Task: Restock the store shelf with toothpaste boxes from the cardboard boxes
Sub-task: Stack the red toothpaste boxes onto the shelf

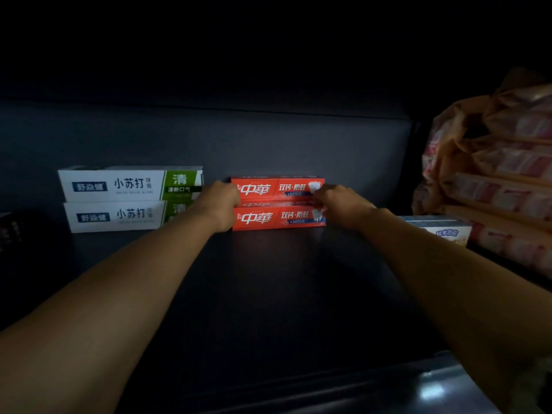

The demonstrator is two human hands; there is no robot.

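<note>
Both hands [219, 201] [337, 204] flank two stacked red toothpaste boxes [276, 203].

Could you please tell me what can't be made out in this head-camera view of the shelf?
- Fingertips of the left hand and right hand: hidden behind the hands and the red boxes.
- Pale box, right: label blurred, partly behind the right arm.
- Wrapped packs: blurred, cut by the right edge.
- Shelf above the boxes: too dark.

Both arms outstretched — left hand [219, 201], right hand [340, 204] fingers curled, backs up.
</note>
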